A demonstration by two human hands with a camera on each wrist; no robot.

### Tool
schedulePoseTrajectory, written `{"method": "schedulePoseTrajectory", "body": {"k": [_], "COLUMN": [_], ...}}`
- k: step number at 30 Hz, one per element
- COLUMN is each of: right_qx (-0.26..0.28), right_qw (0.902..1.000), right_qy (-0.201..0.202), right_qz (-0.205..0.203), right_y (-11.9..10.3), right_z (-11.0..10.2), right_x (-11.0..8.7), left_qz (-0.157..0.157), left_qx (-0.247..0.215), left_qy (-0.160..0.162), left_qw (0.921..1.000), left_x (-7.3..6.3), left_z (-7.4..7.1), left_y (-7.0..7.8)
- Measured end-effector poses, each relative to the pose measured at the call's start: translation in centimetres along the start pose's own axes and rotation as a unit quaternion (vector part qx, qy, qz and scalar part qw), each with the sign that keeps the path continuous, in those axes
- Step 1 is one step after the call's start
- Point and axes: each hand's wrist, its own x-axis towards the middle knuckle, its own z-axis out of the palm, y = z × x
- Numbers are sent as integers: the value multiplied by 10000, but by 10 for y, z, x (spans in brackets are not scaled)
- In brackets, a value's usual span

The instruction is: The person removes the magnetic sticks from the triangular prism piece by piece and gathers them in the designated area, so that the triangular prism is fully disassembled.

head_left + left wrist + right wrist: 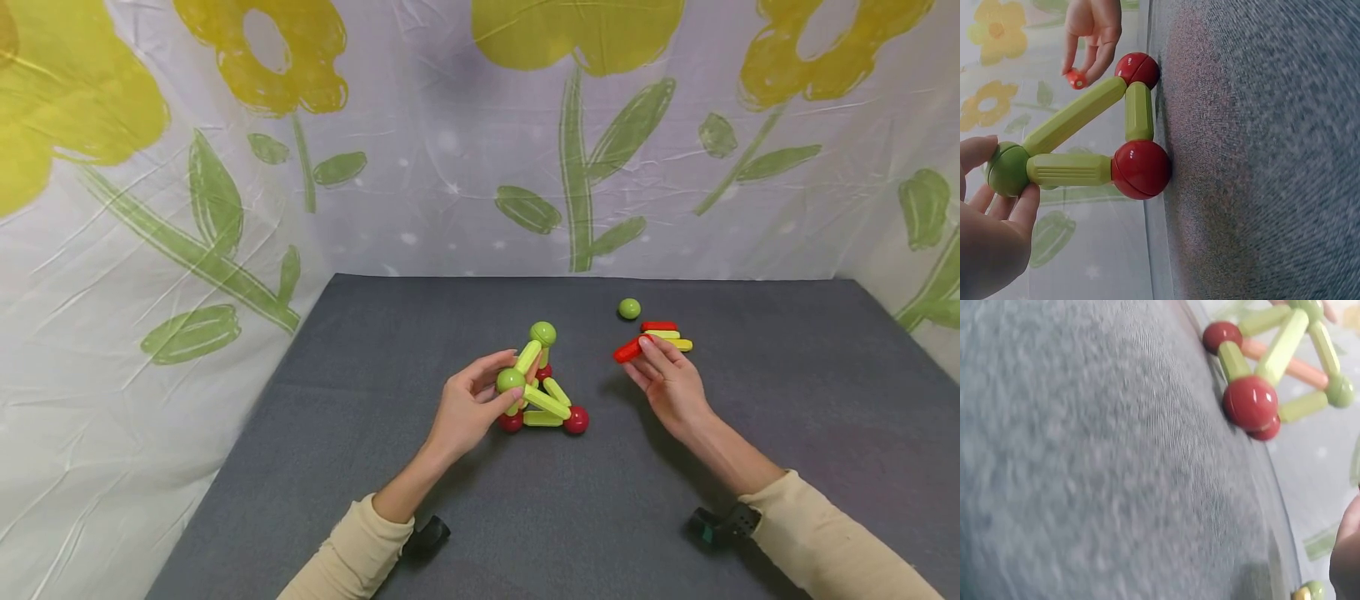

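Note:
My left hand (467,408) pinches a green ball (511,381), an upper corner of a frame of magnetic rods and balls. Lime rods (1075,170) run from that ball to the red balls (576,420), which rest on the table. A second green ball (543,334) tops the far side, and an orange rod (1302,371) crosses within the frame. To the right, my right hand (675,390) holds a red rod (627,351) between thumb and fingers, apart from the frame. Only a sliver of the right hand shows in the right wrist view.
Behind the right hand lie another red rod (659,326), a lime rod (663,334) and a yellow rod (683,344). A loose green ball (629,309) sits beside them. The dark grey table (360,358) meets a flower-patterned cloth (435,183) at its back edge.

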Motion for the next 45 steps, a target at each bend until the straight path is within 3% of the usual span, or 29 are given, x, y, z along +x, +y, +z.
{"method": "schedulePoseTrajectory", "body": {"k": [5,14,22,28,35,45], "right_qx": [-25,-394,-734,-1262,-2706,-2832], "right_qw": [9987,9872,9789,9633,9331,9305], "right_qy": [508,1492,1837,2269,2265,2213], "right_qz": [-17,401,503,674,692,704], "right_y": [-8,-26,-29,-31,-33,-35], "right_z": [-10,-28,-41,-41,-43,-46], "right_x": [5,8,13,17,19,20], "left_qz": [25,37,34,-1,-14,2], "left_qx": [37,65,51,-2,1,-11], "left_qy": [6,0,59,48,55,33], "left_qw": [10000,10000,10000,10000,10000,10000], "left_x": [0,0,0,0,0,0], "left_z": [0,0,0,0,0,0], "left_y": [0,-2,-2,-1,-2,-2]}}
